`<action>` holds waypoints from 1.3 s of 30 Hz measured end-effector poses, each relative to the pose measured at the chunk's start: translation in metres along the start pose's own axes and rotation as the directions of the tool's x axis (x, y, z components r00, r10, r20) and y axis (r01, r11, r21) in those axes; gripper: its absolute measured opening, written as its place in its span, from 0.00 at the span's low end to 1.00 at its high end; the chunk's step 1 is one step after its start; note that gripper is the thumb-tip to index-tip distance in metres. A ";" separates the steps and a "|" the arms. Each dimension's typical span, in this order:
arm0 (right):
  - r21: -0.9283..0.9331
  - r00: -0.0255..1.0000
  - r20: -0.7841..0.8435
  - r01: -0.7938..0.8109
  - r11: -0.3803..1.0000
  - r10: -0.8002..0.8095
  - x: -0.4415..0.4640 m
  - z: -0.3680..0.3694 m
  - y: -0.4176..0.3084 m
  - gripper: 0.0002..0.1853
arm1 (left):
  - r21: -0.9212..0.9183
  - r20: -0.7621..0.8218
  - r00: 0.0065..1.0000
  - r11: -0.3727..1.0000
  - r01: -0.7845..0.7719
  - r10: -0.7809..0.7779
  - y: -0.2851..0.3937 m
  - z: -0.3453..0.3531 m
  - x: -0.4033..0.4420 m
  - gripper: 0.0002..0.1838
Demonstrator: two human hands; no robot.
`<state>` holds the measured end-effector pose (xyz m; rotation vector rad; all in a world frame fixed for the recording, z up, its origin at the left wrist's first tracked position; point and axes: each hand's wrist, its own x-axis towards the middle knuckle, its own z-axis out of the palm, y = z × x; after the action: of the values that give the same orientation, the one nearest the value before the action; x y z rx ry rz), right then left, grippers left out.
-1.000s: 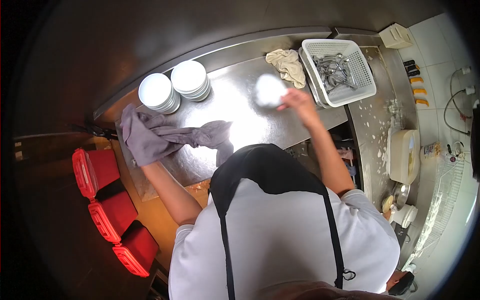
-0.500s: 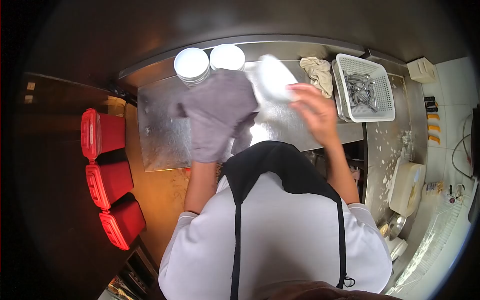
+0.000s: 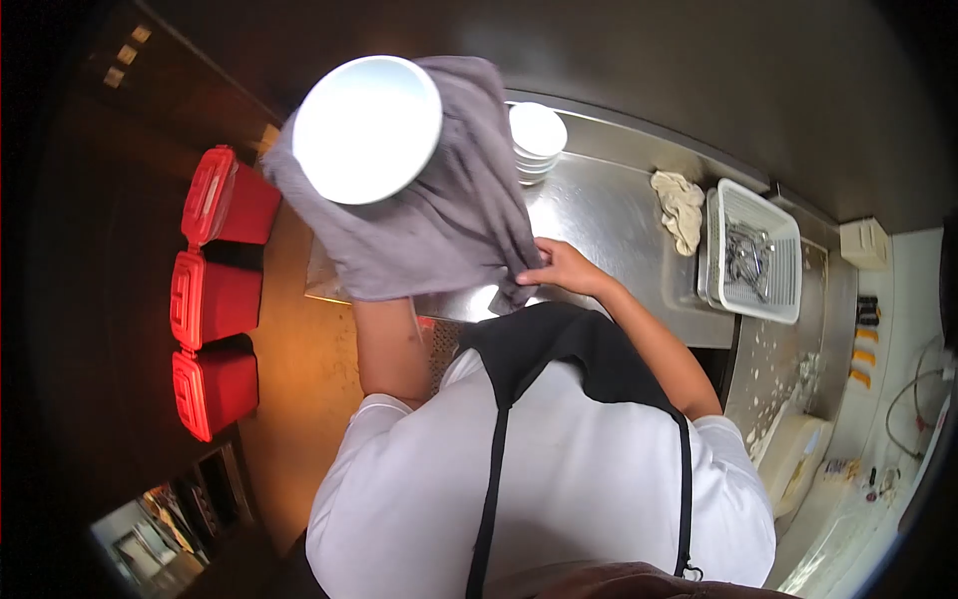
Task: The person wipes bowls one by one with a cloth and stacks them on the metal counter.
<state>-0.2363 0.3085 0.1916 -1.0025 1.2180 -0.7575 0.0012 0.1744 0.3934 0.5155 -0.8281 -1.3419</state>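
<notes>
A white bowl [image 3: 367, 130] rests on a grey cloth [image 3: 439, 225], raised at the upper left of the head view. My left hand is under the cloth, its fingers hidden, and holds the bowl up through the fabric; my left forearm [image 3: 384, 344] shows below. My right hand [image 3: 567, 268] is closed on the cloth's right edge, pinching it with thumb and fingers. Behind the cloth, a stack of white bowls [image 3: 537, 135] stands on the steel counter [image 3: 609, 215].
A beige rag [image 3: 679, 212] lies beside a white basket [image 3: 788, 255] of metal cutlery on the right. Red lidded bins [image 3: 228, 295] line the left side. Knives with orange and black handles [image 3: 863, 354] are on the right wall.
The bowl has gone from my right hand onto the cloth over my left hand. My right hand now grips the cloth's edge. The view has turned left.
</notes>
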 end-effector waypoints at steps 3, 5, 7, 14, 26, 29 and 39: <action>-0.132 0.984 -0.174 -0.052 0.990 0.029 -0.039 -0.010 -0.030 0.31 | -0.001 -0.074 0.994 0.997 -0.082 0.081 0.024 -0.020 0.006 0.35; -0.101 0.960 -0.241 0.123 0.987 -0.144 -0.053 -0.009 -0.080 0.27 | 0.024 -0.061 0.994 0.996 -0.088 0.089 0.024 -0.020 -0.002 0.34; -0.133 0.852 -0.237 0.449 0.884 -0.468 -0.071 -0.001 -0.153 0.24 | 0.064 -0.010 0.998 0.996 -0.062 0.063 0.013 -0.011 -0.009 0.33; -0.769 0.333 0.441 0.619 -0.159 -0.833 -0.012 0.027 -0.252 0.22 | 0.391 0.364 0.931 0.906 -0.159 0.007 -0.006 0.039 -0.047 0.29; 0.500 0.865 -0.319 0.500 0.707 -0.386 -0.001 0.026 -0.226 0.19 | 0.406 0.287 0.956 0.911 -0.067 -0.058 -0.070 0.018 -0.030 0.26; 0.105 0.558 -0.567 0.778 0.619 -0.606 -0.033 0.014 -0.238 0.22 | 0.257 0.183 0.978 0.965 0.052 -0.102 -0.065 0.018 -0.020 0.26; -0.874 0.203 -0.022 0.471 0.118 -0.979 -0.007 0.057 -0.174 0.22 | -0.027 0.273 0.825 0.853 0.521 -0.495 -0.119 -0.022 -0.064 0.24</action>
<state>-0.1742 0.2588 0.3568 -2.4186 1.5400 -1.6930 -0.0585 0.2117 0.2759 0.5088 -0.8592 -1.9715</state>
